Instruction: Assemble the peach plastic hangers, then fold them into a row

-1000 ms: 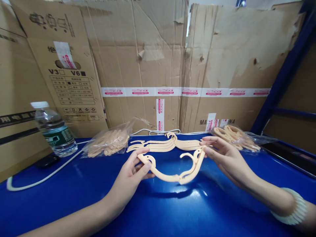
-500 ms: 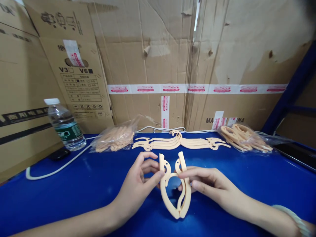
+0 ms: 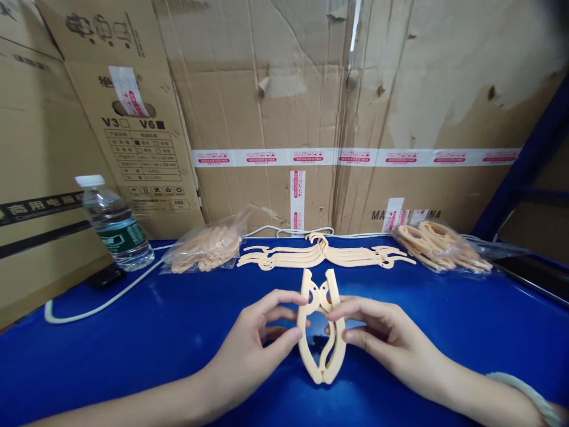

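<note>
A cream plastic folding hanger stands upright between my hands, its two arms folded up close together and the joint at the bottom. My left hand grips the left arm, thumb in front and fingers at the outer edge. On the other side, my right hand pinches the right arm between thumb and fingers. The hook lies curved between the two arms. Behind it, several unfolded cream hangers lie nested together on the blue table.
A clear bag of folded hangers lies at the back left, another bag of hangers at the back right. Left stands a water bottle beside a black object and a white cable. Cardboard walls the back.
The hanger's two arms have come closer together at the top. My left hand has moved right and slightly down along with its arm.
</note>
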